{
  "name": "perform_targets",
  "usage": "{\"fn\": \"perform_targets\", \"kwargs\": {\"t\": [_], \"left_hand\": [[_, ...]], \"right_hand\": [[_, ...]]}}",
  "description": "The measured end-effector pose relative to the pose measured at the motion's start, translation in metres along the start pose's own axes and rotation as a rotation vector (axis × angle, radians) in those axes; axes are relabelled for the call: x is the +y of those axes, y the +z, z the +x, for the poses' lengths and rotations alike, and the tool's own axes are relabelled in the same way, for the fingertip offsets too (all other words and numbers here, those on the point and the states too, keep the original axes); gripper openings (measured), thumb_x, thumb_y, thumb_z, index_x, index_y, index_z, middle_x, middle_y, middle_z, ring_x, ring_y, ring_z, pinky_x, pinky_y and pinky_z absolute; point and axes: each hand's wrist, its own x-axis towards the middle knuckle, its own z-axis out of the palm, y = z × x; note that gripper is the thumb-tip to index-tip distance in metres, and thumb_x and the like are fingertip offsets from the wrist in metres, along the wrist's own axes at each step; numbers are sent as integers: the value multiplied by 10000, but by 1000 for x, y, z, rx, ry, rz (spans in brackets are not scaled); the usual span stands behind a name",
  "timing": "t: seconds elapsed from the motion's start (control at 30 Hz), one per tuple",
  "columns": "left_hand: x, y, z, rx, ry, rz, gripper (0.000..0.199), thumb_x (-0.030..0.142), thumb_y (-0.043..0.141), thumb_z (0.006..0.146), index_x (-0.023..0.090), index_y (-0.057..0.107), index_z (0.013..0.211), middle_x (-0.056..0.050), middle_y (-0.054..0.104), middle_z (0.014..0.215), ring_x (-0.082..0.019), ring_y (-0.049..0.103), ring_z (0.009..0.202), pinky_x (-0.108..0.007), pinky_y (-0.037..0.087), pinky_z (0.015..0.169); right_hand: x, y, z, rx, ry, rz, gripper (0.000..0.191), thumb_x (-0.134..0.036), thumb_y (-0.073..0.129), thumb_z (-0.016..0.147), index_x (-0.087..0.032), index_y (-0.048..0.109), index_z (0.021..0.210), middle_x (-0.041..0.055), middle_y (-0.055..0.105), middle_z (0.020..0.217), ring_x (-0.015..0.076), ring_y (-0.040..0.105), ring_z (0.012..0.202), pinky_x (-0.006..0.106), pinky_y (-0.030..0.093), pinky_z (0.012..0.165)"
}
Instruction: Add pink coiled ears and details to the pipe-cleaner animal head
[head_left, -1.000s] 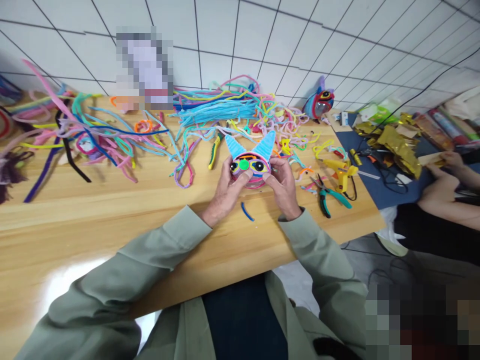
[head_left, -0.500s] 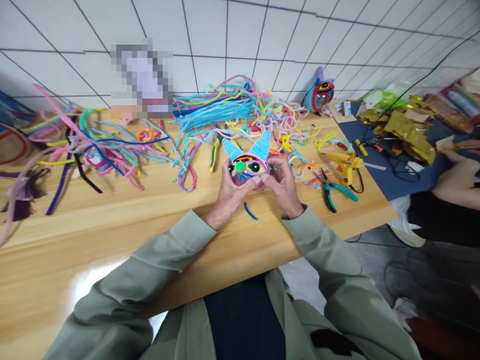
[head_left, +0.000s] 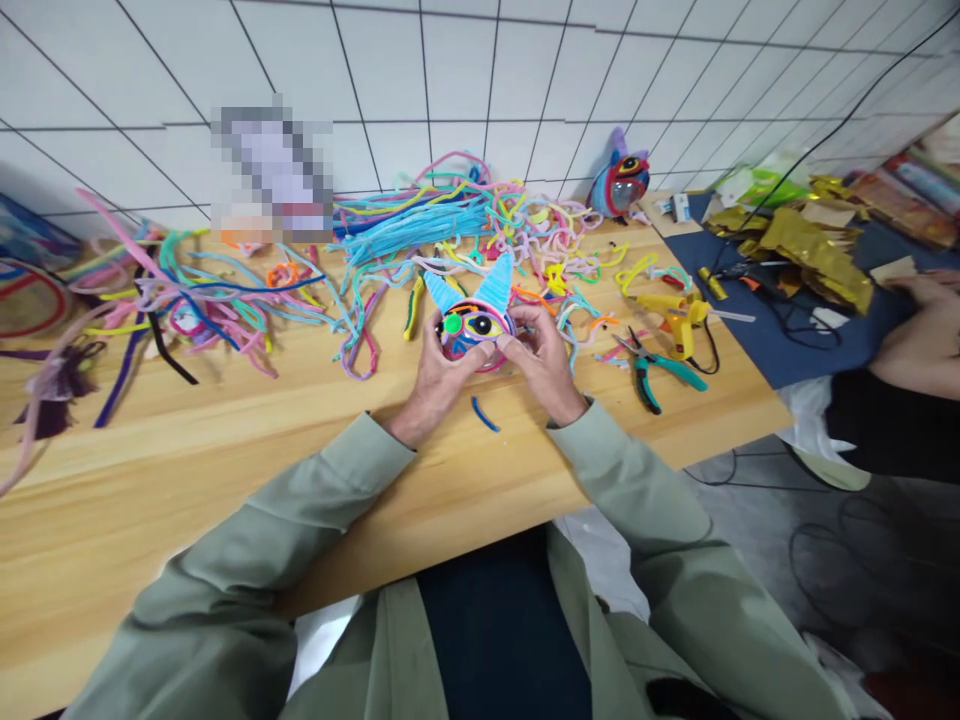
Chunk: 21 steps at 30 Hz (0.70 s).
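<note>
Between my two hands is a colourful animal mask-like figure [head_left: 474, 308] of pipe cleaners, with two pale blue pointed ears, black eyes and a green round spot. My left hand [head_left: 441, 375] is closed round its left side, the thumb across the lower front. Around the right side my right hand [head_left: 546, 365] is closed too, its thumb meeting the left thumb below the eyes. The back of the figure and several fingertips are hidden. A short blue pipe cleaner piece [head_left: 485, 414] lies on the table just below my hands.
Pipe cleaners [head_left: 420, 228] lie in bundles and tangles along the wall. Teal-handled pliers [head_left: 660, 375] and a yellow glue gun [head_left: 681, 325] are at right. A similar figure [head_left: 621, 180] stands at the back. Another person's hand [head_left: 922, 325] rests at the far right by gold packaging [head_left: 814, 250].
The view has shifted slightly, so the whole scene sits a little further left. Both hands keep hold of the figure, and the thumbs stay together at its lower front.
</note>
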Motion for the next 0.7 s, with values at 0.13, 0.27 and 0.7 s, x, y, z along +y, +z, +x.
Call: {"fn": "perform_targets", "kwargs": {"t": [0.13,0.27,0.7], "left_hand": [[0,-2,-1,-21,39,25,1082,734,977,697,263,441,1510,-165,635,1538,-375,670,1433,-542,556,1223],[1,-3,-7,-75,43,-48,883,700,873,869,318,447,1542,-80,645,1539,-345,620,1490,-487,531,1250],[1,-5,-4,-54,18,-79,759,756,799,904,365,529,1496,-76,659,1514,-308,605,1504,-512,497,1284]], "right_hand": [[0,0,-2,-5,-19,13,506,-700,755,960,-302,644,1251,50,709,1232,252,674,1102,440,582,998],[-1,0,-2,0,-46,-25,560,-728,777,936,-306,638,1276,61,705,1248,270,674,1133,461,572,1032],[3,-2,1,-26,-36,10,486,-679,763,972,-304,648,1259,64,698,1273,262,669,1140,455,572,1041]]}}
